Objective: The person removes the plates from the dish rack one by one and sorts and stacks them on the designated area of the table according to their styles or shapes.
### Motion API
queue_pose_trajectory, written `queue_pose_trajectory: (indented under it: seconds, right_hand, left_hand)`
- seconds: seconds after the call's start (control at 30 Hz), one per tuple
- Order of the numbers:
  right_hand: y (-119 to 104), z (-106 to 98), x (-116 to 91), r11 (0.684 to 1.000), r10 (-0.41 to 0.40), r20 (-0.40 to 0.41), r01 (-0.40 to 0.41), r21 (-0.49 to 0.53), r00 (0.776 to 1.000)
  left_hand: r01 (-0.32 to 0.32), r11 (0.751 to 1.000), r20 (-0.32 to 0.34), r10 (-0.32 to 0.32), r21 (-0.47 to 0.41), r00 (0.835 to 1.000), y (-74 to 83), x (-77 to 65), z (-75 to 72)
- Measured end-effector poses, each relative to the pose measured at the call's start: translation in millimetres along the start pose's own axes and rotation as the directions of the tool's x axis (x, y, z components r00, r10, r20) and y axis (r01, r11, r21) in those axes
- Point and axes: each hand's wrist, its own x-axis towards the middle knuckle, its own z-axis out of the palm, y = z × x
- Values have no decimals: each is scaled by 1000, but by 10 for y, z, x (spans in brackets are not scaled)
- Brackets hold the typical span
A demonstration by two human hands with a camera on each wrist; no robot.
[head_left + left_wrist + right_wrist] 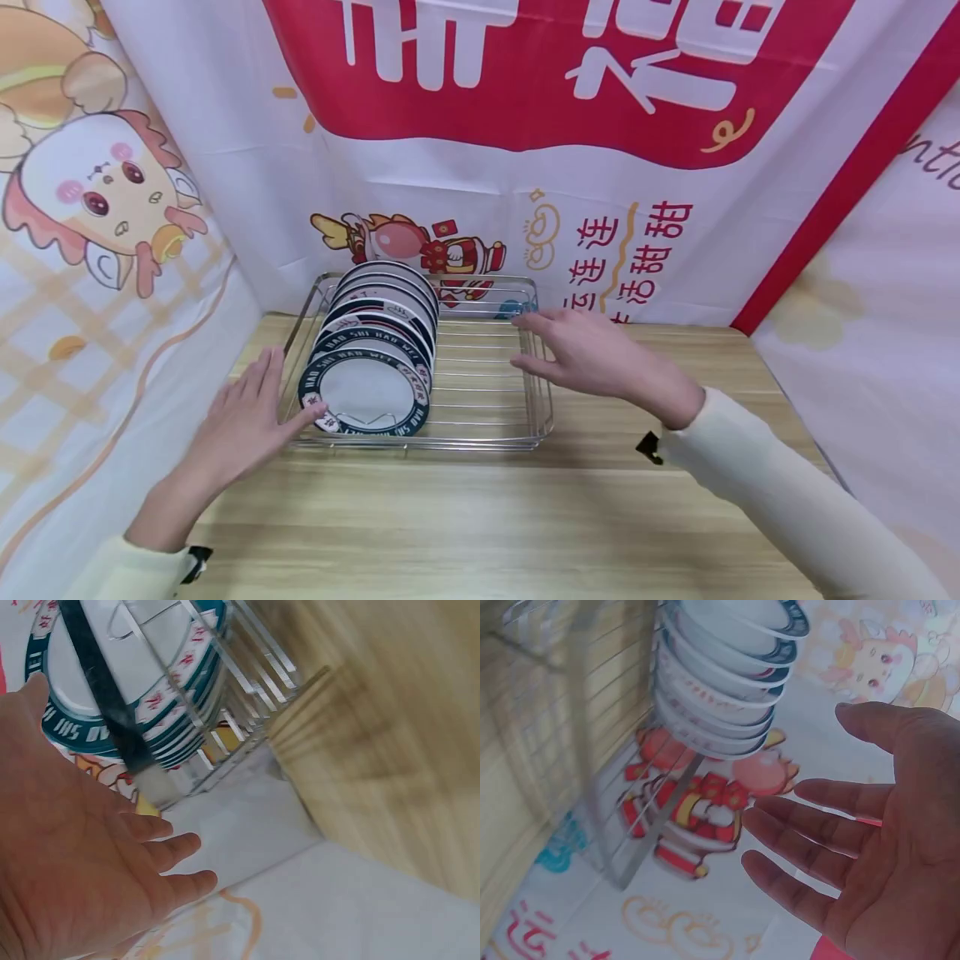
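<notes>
A wire dish rack (480,442) stands on the table against the back cloth. Several round plates (365,392) with dark lettered rims lean one behind another in its left half. My left hand (243,417) is at the rack's left side, fingers straight, thumb reaching toward the front plate's edge. In the left wrist view that hand (97,847) shows its palm and spread fingers, holding nothing. At the rack's right end is my right hand (592,354), its fingers over the rim. The right wrist view shows this hand (870,832) with loosely extended fingers and nothing in them.
A wood-grain table (465,517) lies under the rack and extends toward me. Printed cloths hang around it: a red and white one (480,175) behind, a cartoon one (112,275) at the left and a pale one (862,333) at the right.
</notes>
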Motion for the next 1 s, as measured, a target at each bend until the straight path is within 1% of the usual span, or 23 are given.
queue_pose_trajectory:
  seconds: [0.17,0.3,0.47,0.63,0.83,1.0]
  right_hand:
    - [-201,-30,252,998,-61,28,60,8,998]
    - [-342,13,450,995,-103,63,102,14,993]
    - [-512,116,649,989,-148,102,146,27,984]
    - [-676,254,812,984,-176,136,170,56,975]
    - [-834,410,1003,979,-193,177,178,97,965]
    - [-907,525,1126,979,-192,227,171,110,955]
  left_hand:
    - [-12,1000,-18,13,15,1000,-93,-51,127]
    - [-5,1000,-13,5,9,1000,-116,-83,184]
    - [-7,1000,-3,7,23,1000,-116,-93,199]
    - [-15,999,11,14,51,1000,-110,-72,201]
    - [-18,998,13,17,61,1000,-125,-72,203]
    - [-14,998,12,13,59,1000,-115,-71,202]
